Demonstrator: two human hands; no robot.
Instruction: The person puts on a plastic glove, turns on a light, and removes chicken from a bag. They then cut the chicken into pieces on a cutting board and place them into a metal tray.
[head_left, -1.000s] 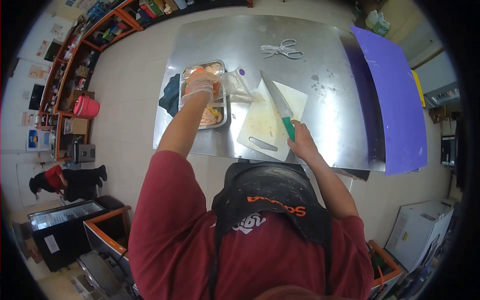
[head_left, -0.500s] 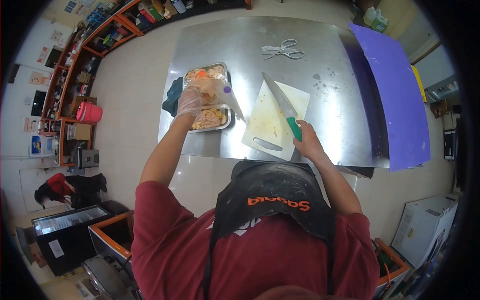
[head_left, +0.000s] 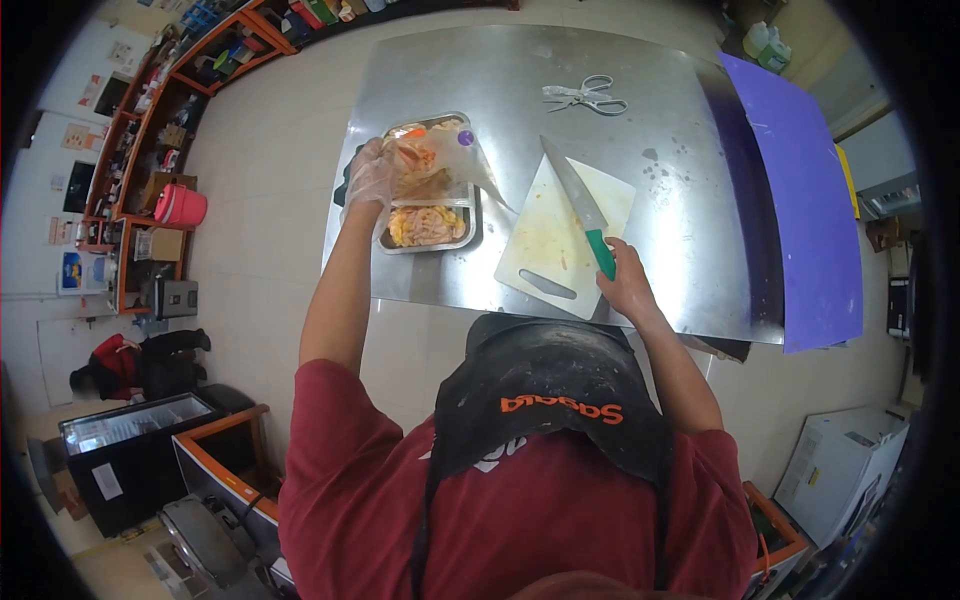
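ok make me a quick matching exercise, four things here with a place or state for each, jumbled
1. knife
2. scissors
3. left hand
4. purple sheet

A. covered in clear plastic
B. along the right side of the table
C. gripped by the right hand
D. lying beyond the cutting board

Pairs: 1-C, 2-D, 3-A, 4-B

Pale glare streaks the metal table [head_left: 690, 240], its edges bowed by fisheye distortion.
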